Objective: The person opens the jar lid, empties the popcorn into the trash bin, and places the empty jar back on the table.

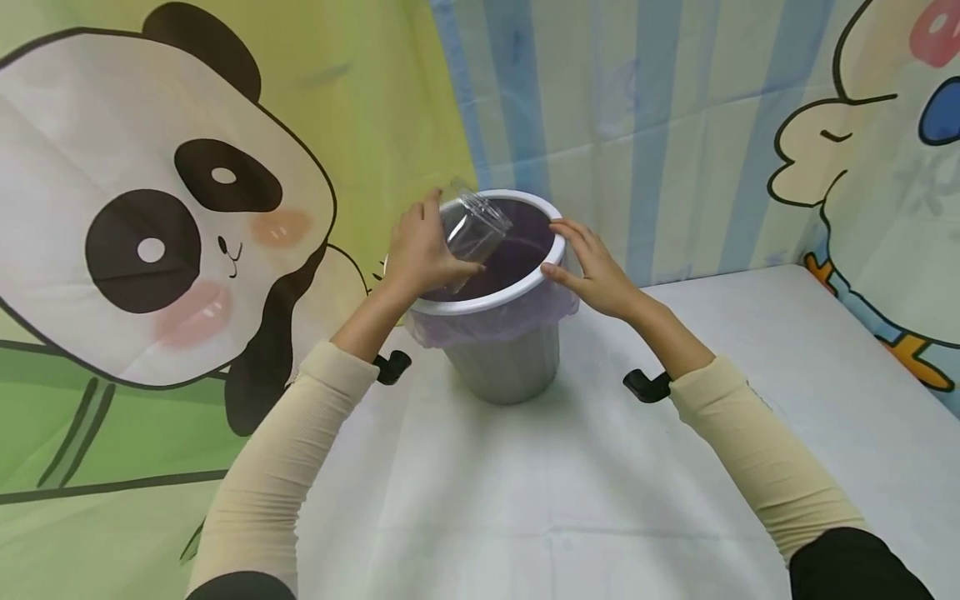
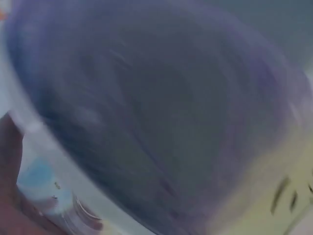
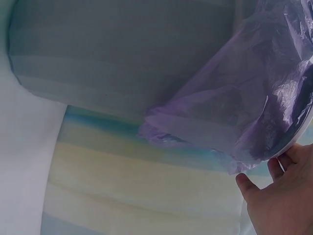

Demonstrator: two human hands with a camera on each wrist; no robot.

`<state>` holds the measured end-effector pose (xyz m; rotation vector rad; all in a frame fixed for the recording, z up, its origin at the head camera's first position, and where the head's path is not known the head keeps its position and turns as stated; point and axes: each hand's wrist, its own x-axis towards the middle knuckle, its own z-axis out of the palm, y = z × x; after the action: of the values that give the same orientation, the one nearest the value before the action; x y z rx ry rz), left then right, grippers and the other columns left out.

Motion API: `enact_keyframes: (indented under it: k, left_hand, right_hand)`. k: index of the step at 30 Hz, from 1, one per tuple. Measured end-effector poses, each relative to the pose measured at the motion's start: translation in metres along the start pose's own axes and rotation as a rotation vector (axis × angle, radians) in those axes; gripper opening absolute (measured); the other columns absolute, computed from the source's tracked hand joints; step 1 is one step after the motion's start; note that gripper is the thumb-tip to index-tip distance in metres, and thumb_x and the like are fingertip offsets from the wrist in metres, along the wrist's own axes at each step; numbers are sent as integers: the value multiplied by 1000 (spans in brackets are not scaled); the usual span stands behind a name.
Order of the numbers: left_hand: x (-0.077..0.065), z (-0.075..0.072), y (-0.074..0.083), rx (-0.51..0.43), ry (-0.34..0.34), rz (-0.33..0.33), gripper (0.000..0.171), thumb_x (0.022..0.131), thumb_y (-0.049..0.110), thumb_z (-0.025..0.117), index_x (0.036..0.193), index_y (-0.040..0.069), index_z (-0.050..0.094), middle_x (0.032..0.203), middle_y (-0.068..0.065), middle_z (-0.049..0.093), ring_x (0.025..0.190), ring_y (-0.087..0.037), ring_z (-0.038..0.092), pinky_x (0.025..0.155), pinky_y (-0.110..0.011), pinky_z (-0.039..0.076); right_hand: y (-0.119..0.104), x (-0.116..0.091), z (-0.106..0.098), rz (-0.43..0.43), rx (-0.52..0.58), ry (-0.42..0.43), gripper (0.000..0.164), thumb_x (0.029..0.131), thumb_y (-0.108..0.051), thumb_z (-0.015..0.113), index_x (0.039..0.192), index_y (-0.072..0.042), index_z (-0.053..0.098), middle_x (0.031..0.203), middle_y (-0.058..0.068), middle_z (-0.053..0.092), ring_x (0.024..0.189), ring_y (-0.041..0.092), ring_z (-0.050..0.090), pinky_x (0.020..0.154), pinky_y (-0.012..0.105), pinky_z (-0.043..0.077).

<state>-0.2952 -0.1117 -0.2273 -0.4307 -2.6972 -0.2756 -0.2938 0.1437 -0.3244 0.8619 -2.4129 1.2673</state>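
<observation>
A grey trash can (image 1: 504, 367) with a white rim stands on the white surface, lined with a purple bag (image 1: 491, 323) folded over its edge. My left hand (image 1: 426, 254) grips a clear plastic jar (image 1: 480, 227), tilted over the mouth of the can. In the left wrist view, the lined inside of the can fills most of the picture, and part of the clear jar (image 2: 83, 215) shows at lower left. My right hand (image 1: 596, 271) rests on the right side of the rim. The right wrist view shows its fingers (image 3: 275, 169) touching the rim, thumb apart.
Behind the can hangs a printed cloth with a panda (image 1: 172, 208) at left and blue stripes (image 1: 660, 125) at right. A white cloth (image 1: 525, 517) covers the surface under the can. Black wrist mounts (image 1: 647, 386) stick out by both wrists.
</observation>
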Motion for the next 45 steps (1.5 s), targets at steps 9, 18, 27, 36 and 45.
enact_keyframes:
  k: [9,18,27,36,45]
  left_hand:
    - [-50,-39,30,-530,358,-131,115,52,47,86,141,13,21,131,-5,44,116,-11,41,95,-24,35]
    - [-125,-40,69,-802,634,-23,109,53,24,90,140,13,24,130,-4,45,118,-11,43,96,-33,38]
    - [-197,75,116,-955,752,-220,112,53,25,90,141,11,23,133,-9,41,119,-26,43,94,-47,37]
    - [-238,196,142,-970,662,-275,115,52,28,90,142,6,21,139,-8,37,118,-29,44,91,-46,42]
    - [-256,246,149,-927,538,-355,117,50,31,90,143,13,22,138,-10,39,119,-26,45,91,-44,42]
  right_hand:
    - [-1,1,-2,-12,3,26,76,88,-53,52,144,-8,27,150,6,17,137,22,12,105,56,15]
    - [0,4,-5,-31,8,59,76,87,-54,50,143,-8,29,150,7,19,137,21,12,107,52,13]
    - [4,1,4,-50,20,65,77,87,-56,50,142,-6,30,149,8,20,137,19,13,107,51,14]
    - [3,4,10,-32,36,68,80,86,-59,47,143,-7,28,149,5,18,137,18,12,107,53,13]
    - [1,2,11,-11,40,55,80,86,-59,48,144,-9,27,150,4,16,137,17,10,106,55,13]
